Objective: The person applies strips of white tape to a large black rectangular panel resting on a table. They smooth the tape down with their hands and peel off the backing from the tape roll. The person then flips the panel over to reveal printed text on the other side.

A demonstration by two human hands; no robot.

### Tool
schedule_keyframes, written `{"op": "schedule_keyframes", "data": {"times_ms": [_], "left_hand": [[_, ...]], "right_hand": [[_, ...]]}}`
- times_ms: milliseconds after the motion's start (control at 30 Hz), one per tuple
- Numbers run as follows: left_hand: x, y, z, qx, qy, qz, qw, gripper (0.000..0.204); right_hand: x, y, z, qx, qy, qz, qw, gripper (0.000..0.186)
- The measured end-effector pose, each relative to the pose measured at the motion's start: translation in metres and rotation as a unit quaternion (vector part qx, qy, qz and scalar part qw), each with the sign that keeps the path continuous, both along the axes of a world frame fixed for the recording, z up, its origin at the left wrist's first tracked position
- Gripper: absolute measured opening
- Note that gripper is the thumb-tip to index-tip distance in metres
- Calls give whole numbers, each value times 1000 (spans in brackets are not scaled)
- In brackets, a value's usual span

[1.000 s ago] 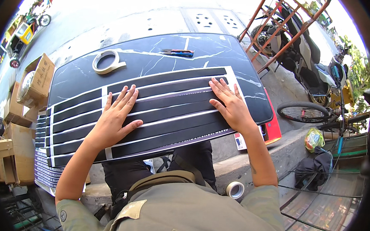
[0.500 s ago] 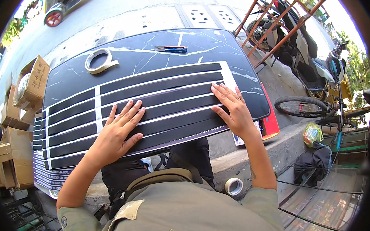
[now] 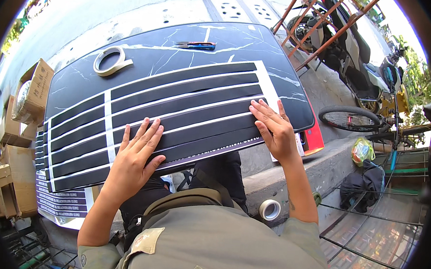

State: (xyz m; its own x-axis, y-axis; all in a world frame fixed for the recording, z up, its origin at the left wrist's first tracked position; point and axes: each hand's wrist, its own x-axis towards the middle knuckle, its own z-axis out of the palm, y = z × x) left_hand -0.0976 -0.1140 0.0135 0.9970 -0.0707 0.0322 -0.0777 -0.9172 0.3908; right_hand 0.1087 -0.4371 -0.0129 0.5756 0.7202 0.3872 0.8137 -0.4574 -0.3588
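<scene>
While our left hand lies palm-down near the front edge of a panel of long black strips divided by white lines, our right hand rests at its right end, partly over the broad white end band. Our left fingers are spread apart; the right ones lie closer together, thumb held out, and neither hand grips anything. The panel lies flat on the near part of a black, white-veined, round-cornered table. Beyond it, we see a cream roll of tape and a small cutting tool with blue-and-red handles. Brown cardboard boxes stand to our left.
</scene>
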Motion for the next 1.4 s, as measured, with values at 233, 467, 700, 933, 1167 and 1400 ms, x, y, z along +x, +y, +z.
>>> {"op": "schedule_keyframes", "data": {"times_ms": [233,467,700,933,1167,1400], "left_hand": [[-11,-3,-4,47,-116,-65,990,58],[-10,-10,-6,-21,-59,-53,997,51],[-11,-9,-7,-33,-82,-71,994,46],[-14,-12,-7,-38,-87,-18,995,51],[-17,-13,-11,-3,-91,-19,996,51],[-17,-12,-9,-30,-111,24,993,65]], "right_hand": [[-24,-17,2,36,-87,13,995,39],[-32,-19,-18,75,-64,23,995,39],[-33,-21,-21,104,-83,27,991,34],[-31,-20,-7,71,-57,13,996,42],[-25,-15,-4,-13,-52,-3,999,51],[-24,-14,0,-31,-47,-21,998,59]]}}
